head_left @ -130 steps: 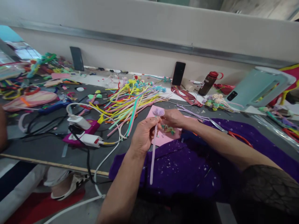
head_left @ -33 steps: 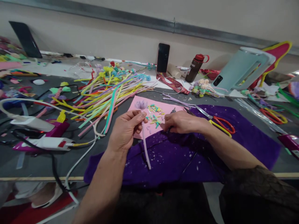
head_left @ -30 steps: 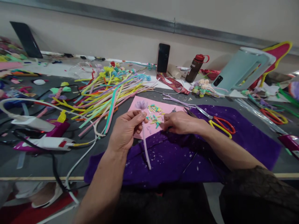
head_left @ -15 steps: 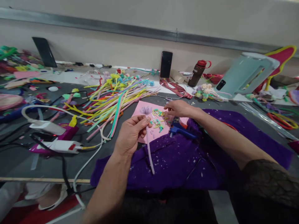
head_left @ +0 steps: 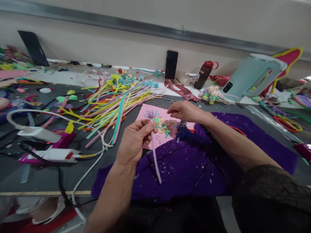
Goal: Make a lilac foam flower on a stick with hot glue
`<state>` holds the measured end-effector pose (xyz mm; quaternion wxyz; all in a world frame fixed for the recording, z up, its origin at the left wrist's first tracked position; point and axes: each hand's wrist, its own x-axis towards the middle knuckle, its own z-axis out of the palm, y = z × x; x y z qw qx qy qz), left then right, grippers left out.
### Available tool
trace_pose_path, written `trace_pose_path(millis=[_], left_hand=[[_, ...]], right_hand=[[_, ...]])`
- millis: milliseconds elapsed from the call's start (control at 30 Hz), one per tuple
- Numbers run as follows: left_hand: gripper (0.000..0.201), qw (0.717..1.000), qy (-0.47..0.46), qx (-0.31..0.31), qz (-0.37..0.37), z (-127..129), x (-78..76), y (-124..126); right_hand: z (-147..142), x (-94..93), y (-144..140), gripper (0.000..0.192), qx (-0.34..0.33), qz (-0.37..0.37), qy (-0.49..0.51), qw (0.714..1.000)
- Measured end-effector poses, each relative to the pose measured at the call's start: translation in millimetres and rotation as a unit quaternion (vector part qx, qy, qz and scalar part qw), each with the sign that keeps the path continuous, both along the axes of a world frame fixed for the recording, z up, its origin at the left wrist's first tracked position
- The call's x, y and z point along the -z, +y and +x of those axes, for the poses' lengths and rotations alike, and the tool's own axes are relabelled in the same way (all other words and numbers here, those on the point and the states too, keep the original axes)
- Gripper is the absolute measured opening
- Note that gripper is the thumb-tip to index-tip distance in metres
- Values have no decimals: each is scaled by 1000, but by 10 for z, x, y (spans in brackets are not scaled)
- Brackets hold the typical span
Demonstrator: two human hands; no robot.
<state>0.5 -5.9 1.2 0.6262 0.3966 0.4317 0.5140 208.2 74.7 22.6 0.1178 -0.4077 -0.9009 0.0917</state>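
Observation:
My left hand [head_left: 136,137] is closed, pinching a lilac pipe-cleaner flower [head_left: 150,114] just below its looped head. The pale stem [head_left: 156,161] hangs down below my fingers. My right hand [head_left: 183,111] hovers over the far right part of a pink sheet [head_left: 143,111], its fingers bent and drawn together; whatever they may hold is too small or hidden to make out. Short cut pieces [head_left: 166,126] of yellow, green and lilac pipe cleaner lie on the sheet. Below my right wrist a blue glue gun [head_left: 188,134] rests on a purple cloth [head_left: 175,171].
Long coloured pipe cleaners [head_left: 119,100] spread left of the sheet. Power adapters [head_left: 59,155] and cables lie at the left. Behind stand a phone [head_left: 171,64], a brown bottle [head_left: 203,75] and a pale green kettle [head_left: 255,76]. A small bouquet [head_left: 213,94] lies before the kettle.
The view has shifted slightly, so background things sit further left. My right hand has moved a little left and over the sheet. My left hand keeps hold of the flower.

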Motion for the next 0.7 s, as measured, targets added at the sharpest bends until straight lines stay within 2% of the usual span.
trace_pose_path(millis=[100,200,367,467,500,533,633,700], left_hand=[[19,1000,-4,-5,0,-11,-9,0],[19,999,-11,-30,16,-32,-18,11],[19,998,-8,-57,22,-46,-16,29],[20,999,-5,-48,16,-35,-7,33],[20,999,-6,-47,16,-32,-4,33],[20,999,-7,-45,16,-31,-2,32],[20,999,-8,-43,17,-37,1,29],[20,999,-8,-41,17,-45,0,27]], right_hand=[[147,73,-66,24,23,14,-89,996],[127,167,-166,26,11,19,-139,990],[-107,258,-351,24,-55,-4,-155,986],[-192,248,-349,24,-134,-40,-111,984],[-205,240,-308,25,-141,-45,-90,985],[-215,234,-245,26,-128,-44,-74,988],[-260,253,17,27,23,-5,-81,996],[-320,306,185,28,58,3,-87,995]])
